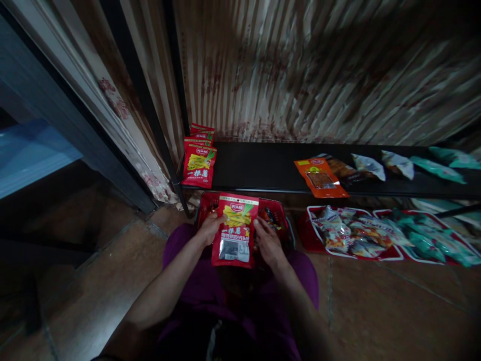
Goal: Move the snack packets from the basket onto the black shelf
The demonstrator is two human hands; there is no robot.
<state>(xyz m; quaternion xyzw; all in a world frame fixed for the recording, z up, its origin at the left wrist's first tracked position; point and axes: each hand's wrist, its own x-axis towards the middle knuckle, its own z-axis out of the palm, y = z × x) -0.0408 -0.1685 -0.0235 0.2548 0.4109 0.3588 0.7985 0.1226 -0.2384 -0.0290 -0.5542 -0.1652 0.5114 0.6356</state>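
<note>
Between my two hands is a red snack bag (235, 230) with yellow strips and green onion printed on it, held upright by its sides. My left hand (210, 228) grips its left edge, the thumb on the front. On the opposite edge, my right hand (267, 239) pinches the bag, its fingers partly behind it. Beneath the bag is a red basket (286, 220) with more packets inside, mostly covered by the bag and my hands. Several matching red bags (199, 165) stand in a row at the left end of the black shelf (255, 165).
Farther right on the shelf lie an orange snack bag (321, 178), white packets (368, 166) and teal packets (438, 169). Red baskets with white rims (389, 254) full of packets stand on the tiled floor. Black shelf posts (150, 100) rise at left, before a striped curtain (240, 75).
</note>
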